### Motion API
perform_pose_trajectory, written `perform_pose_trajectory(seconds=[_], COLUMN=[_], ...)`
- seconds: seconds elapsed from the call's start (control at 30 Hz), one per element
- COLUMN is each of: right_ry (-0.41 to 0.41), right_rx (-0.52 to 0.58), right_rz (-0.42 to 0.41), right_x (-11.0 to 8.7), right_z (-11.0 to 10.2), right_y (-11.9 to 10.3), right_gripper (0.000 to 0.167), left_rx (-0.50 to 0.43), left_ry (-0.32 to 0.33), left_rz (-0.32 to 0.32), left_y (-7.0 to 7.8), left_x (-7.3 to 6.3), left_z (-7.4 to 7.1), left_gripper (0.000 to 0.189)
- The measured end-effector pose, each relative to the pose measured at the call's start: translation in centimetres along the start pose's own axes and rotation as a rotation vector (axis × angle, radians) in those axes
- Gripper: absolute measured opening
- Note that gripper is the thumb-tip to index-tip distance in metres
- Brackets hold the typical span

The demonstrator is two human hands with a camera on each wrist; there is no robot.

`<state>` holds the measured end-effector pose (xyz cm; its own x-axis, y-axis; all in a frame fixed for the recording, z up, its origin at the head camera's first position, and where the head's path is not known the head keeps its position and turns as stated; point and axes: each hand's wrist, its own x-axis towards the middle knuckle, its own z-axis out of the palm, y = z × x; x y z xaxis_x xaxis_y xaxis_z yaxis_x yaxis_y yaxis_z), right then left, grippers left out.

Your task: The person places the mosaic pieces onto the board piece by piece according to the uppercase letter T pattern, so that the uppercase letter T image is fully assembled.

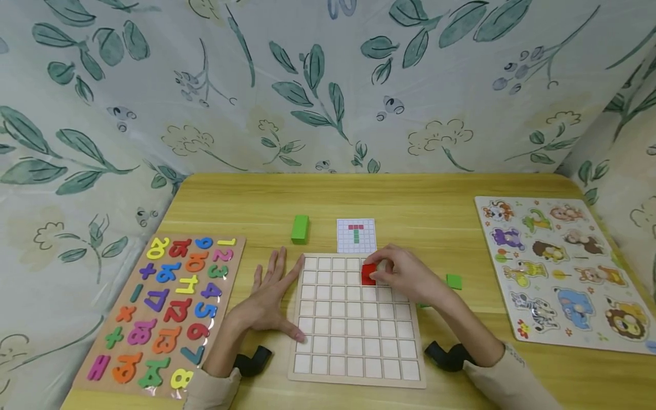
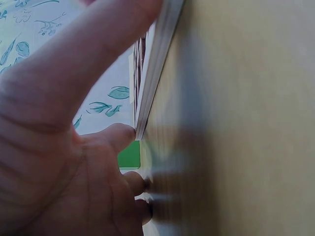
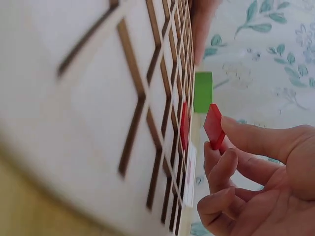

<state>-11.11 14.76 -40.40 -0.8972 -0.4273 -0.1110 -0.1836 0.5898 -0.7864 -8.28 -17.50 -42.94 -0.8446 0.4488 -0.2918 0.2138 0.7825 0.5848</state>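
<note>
1. Table [image 1: 410, 196]: wood-grain top. The head view alone shows its layout, with a number board [image 1: 163, 319] at the left and an animal board [image 1: 558, 267], cut off by the frame, at the right.
2. Grid board [image 1: 357, 384]: pale wood with square cells, between the two hands. The wrist views show its raised thickness; the left wrist view reduces it to a thin edge.
3. Left hand [image 1: 266, 304]: fingers spread and extended, grasping nothing. Thumb and index finger touch the grid board's left edge; part of the hand lies outside the left wrist view.
4. Right hand [image 1: 402, 273]: thumb and fingertips pinch a red tile. It covers several upper-right cells in the head view.
5. Pattern card [image 1: 356, 248]: at the grid board's far edge, printed with a red bar over a green stem. Its print is unreadable in the right wrist view.
6. Green block [image 1: 300, 229]: upright-sided, beyond the grid board. Only part shows in the left wrist view.
7. Held red tile [image 3: 213, 127]: flat, square, slightly translucent, tilted, and raised over the grid board's far right portion. The right wrist view separates it from a seated red tile [image 3: 184, 127] in the grid; in the head view the red areas merge.
8. Green tile [image 1: 454, 281]: flat, right of the grid board. Another green piece [image 1: 424, 306] is mostly hidden by the right forearm.
</note>
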Motion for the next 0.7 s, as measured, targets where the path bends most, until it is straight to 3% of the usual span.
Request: perform_pose_trajectory(seconds=[0.3, 0.7], right_ry=[-0.026, -0.009], right_rx=[-0.019, -0.035], right_rz=[0.007, 0.043], right_x=[1.4, 1.9], right_z=[2.2, 2.9], right_y=[-0.9, -1.4], right_gripper=[0.019, 0.023], left_rx=[-0.005, -0.007], left_ry=[-0.001, 0.000], left_rz=[-0.005, -0.008], left_y=[-0.1, 0.1], left_x=[0.1, 0.1], left_z=[0.1, 0.0], left_gripper=[0.151, 0.151])
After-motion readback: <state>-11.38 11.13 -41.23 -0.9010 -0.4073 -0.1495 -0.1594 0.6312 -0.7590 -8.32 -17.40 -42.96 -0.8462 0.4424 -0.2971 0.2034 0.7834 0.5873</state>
